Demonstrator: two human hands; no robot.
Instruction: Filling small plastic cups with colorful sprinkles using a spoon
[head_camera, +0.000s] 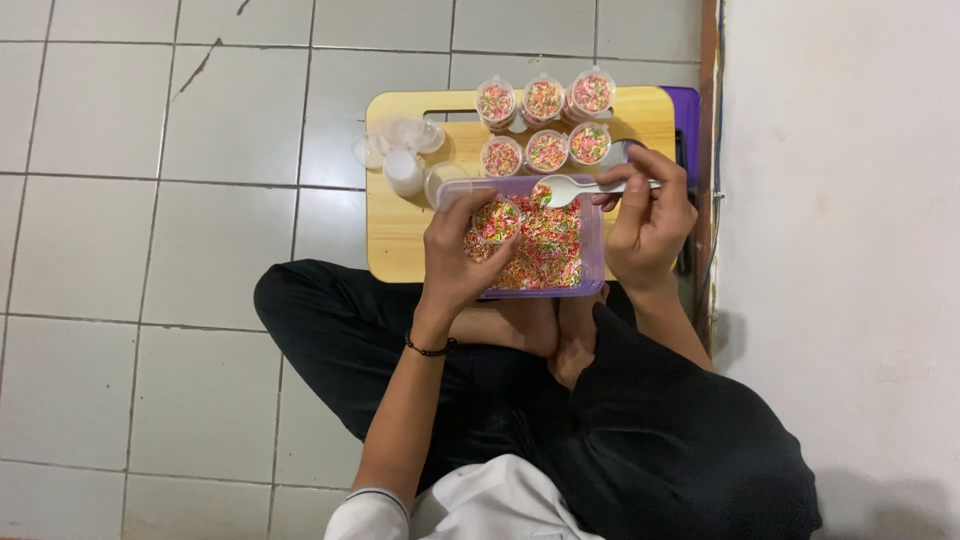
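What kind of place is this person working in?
Probably a home floor rather than a workshop: the person sits cross-legged on grey floor tiles beside a white wall, with a low wooden board holding small cups of sprinkles.

Left hand (455, 250): forearm enters from 7 o'clock, wrist straight, palm down, fingers (470, 212) curled closed around a small object. Right hand (650, 215): forearm enters from 5 o'clock, wrist bent toward 11 o'clock, thumb and fingers pinched. Legs crossed, bare feet between the forearms.
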